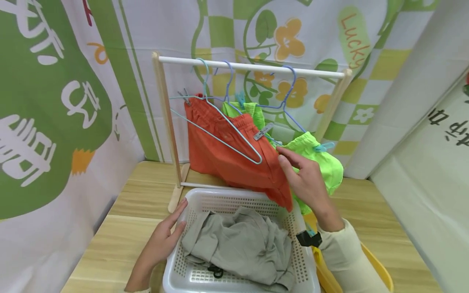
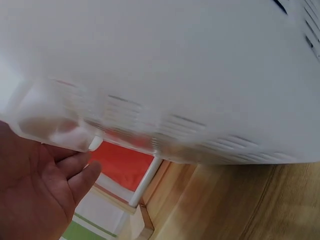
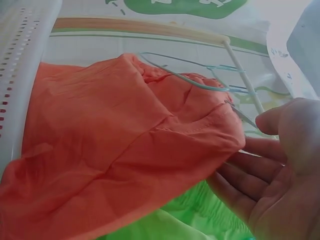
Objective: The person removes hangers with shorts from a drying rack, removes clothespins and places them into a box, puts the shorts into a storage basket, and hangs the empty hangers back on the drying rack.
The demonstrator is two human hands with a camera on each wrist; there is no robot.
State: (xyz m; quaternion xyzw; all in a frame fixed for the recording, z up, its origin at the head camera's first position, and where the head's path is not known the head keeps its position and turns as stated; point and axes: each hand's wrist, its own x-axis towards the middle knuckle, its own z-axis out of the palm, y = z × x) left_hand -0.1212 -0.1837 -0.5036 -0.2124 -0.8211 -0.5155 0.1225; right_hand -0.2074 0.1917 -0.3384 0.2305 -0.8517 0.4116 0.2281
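I record the red shorts (image 1: 227, 150) hanging from the rack (image 1: 253, 67), above and beyond the white basket (image 1: 227, 191). Grey clips (image 1: 264, 132) sit on their waistband, one toward each end, and the teal hanger (image 1: 206, 97) crosses in front of the cloth, tilted down to the right. The right hand (image 1: 305, 179) is at the right-hand edge of the red shorts; I note its fingers extended against the cloth, thumb apart from them, with no closed grip. The thumb is near one grey clip, but I cannot tell from the right wrist view whether it touches. The left hand (image 1: 163, 240) rests against the left side of the white basket, fingers extended toward its far corner and thumb apart. Inside this basket I find a crumpled grey garment (image 1: 242, 244). Bright green shorts (image 1: 324, 165) hang behind and to the right of the red pair, with a blue hanger (image 1: 287, 87) above them and a teal clip (image 1: 324, 147) on their waistband. A yellow basket (image 1: 381, 272) stands on the wooden table (image 1: 99, 252) to the right, partly hidden by the right sleeve (image 1: 355, 256).
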